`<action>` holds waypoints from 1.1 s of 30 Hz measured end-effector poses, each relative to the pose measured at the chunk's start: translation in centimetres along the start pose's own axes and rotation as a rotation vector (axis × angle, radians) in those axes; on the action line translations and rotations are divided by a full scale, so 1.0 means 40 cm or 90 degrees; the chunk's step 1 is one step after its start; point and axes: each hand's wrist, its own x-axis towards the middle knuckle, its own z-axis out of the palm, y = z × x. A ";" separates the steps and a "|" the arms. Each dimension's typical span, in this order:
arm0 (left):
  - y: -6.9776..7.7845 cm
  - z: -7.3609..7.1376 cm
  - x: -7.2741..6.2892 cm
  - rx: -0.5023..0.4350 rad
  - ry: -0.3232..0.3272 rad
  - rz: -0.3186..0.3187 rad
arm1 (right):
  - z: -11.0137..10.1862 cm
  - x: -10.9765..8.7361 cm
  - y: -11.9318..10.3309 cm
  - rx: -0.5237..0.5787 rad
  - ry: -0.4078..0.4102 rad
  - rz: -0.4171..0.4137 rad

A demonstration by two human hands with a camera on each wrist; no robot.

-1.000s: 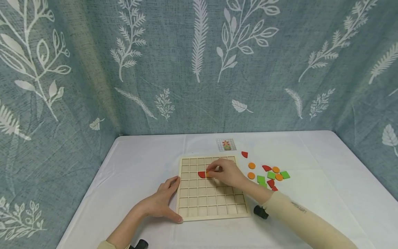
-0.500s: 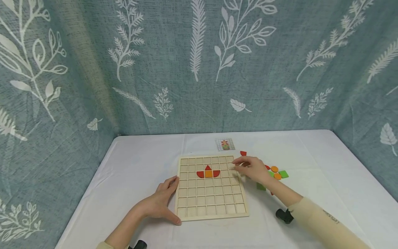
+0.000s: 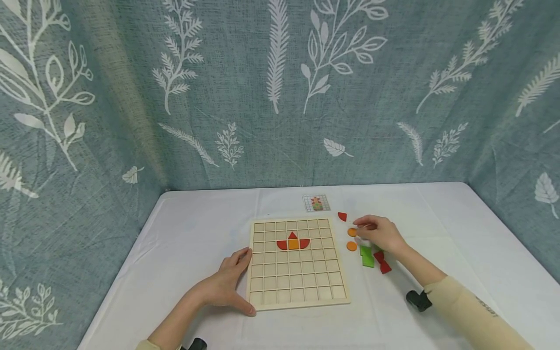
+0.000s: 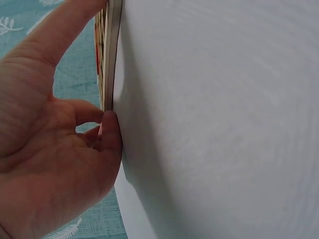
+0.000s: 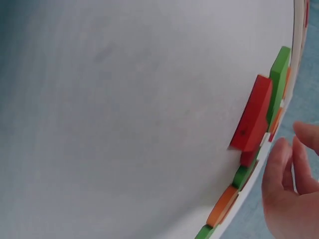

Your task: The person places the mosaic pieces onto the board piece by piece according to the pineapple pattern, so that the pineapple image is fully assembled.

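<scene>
My left hand [image 3: 225, 284] rests against the left side of a wooden grid board [image 3: 297, 282], thumb at its near corner; in the left wrist view the fingertips touch the board's edge [image 4: 110, 59]. On the grid, an orange square [image 3: 293, 244] sits between two red quarter-round pieces, with a red triangle [image 3: 292, 236] above it. My right hand [image 3: 381, 234] hovers over the loose pieces right of the board, closest to an orange disc [image 3: 352, 232]. Thumb and fingers are apart in the right wrist view, nothing visible between them. The hand hides some pieces.
A small picture card [image 3: 317, 203] with a grid and a flower lies behind the board. Beside the board are another orange disc [image 3: 351, 246], green squares [image 3: 368, 259], red pieces [image 3: 384, 266] and a red quarter-round piece [image 3: 342, 216]. A patterned curtain [image 3: 245, 121] stands behind the table.
My right hand has let go of a piece on the board and moved right to the loose pieces. The red and orange shape on the grid is uncovered. My left hand stays put.
</scene>
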 end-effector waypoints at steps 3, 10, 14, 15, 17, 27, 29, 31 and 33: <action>0.001 -0.001 -0.001 0.000 0.001 0.002 | -0.001 0.002 0.004 -0.036 0.002 0.005; -0.002 0.001 0.003 0.008 0.001 0.006 | 0.003 0.010 0.006 -0.063 -0.009 0.025; -0.004 0.002 0.002 0.004 -0.002 0.002 | 0.006 0.016 0.006 -0.076 -0.014 0.024; -0.004 0.002 0.002 0.004 -0.002 0.003 | 0.006 0.017 0.006 -0.078 -0.016 0.022; -0.004 0.002 0.001 0.005 -0.002 0.007 | 0.007 0.020 0.006 -0.081 -0.016 0.017; -0.004 -0.002 -0.001 0.004 -0.003 0.011 | 0.014 0.032 0.007 -0.090 -0.009 -0.018; -0.003 -0.002 -0.002 0.004 -0.002 0.011 | 0.015 0.031 0.006 -0.098 -0.007 -0.026; -0.003 -0.001 -0.001 0.006 -0.002 0.010 | 0.015 0.030 0.006 -0.104 0.001 -0.028; -0.002 -0.001 -0.002 0.008 -0.002 0.008 | 0.017 0.028 0.004 -0.104 0.008 -0.031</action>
